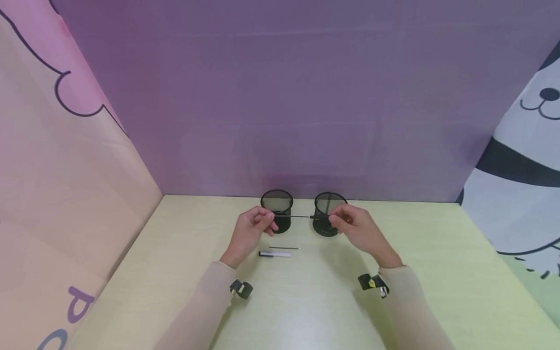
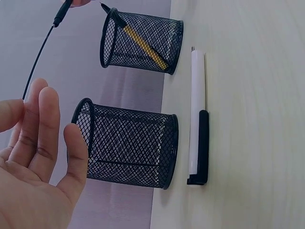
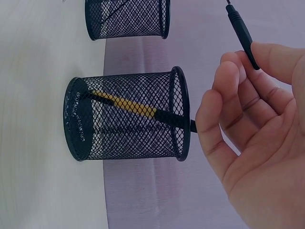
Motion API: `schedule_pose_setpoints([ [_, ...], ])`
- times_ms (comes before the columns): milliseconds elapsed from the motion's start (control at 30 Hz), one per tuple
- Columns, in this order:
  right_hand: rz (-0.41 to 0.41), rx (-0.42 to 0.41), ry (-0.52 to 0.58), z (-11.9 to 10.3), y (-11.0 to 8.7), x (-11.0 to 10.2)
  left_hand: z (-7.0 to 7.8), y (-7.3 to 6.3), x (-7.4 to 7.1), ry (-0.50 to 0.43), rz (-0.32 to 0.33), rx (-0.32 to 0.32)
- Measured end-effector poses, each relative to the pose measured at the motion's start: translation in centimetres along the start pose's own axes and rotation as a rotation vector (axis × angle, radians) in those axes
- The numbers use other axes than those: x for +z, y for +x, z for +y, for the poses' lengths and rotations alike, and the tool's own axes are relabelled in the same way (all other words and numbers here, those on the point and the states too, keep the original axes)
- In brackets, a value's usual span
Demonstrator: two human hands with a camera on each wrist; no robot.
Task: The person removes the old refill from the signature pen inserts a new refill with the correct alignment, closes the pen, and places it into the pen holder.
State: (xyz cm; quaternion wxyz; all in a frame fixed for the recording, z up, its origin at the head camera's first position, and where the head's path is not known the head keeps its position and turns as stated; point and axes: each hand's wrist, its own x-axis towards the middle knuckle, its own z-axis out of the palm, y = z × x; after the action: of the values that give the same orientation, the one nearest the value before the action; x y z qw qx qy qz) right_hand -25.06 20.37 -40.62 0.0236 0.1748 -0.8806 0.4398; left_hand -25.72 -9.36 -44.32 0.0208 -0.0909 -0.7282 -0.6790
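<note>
My left hand (image 1: 251, 231) pinches one end of a thin dark rod, like a pen refill (image 2: 38, 62), between thumb and fingers. My right hand (image 1: 358, 228) pinches a short black ribbed pen part (image 3: 239, 28) at the other end. Rod and pen part lie in one line above the table; in the left wrist view they meet, though how far one enters the other cannot be told. Below the hands, a white pen barrel with a black clip (image 1: 280, 254) lies on the table, and a second thin refill (image 1: 284, 248) lies beside it.
Two black mesh pen cups stand at the table's back edge, a left cup (image 2: 131, 143) and a right cup (image 3: 128, 143), close behind the hands. A yellow and black pen (image 3: 136, 108) leans inside the right one. A purple backdrop (image 1: 306, 97) rises behind the table (image 1: 175, 282).
</note>
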Motion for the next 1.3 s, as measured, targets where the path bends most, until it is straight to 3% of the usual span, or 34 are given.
schedule_pose_setpoints([
  [1300,-0.031,-0.006,0.012,-0.67,-0.13,0.89,0.04,-0.60,0.88,0.007,-0.032,0.023],
])
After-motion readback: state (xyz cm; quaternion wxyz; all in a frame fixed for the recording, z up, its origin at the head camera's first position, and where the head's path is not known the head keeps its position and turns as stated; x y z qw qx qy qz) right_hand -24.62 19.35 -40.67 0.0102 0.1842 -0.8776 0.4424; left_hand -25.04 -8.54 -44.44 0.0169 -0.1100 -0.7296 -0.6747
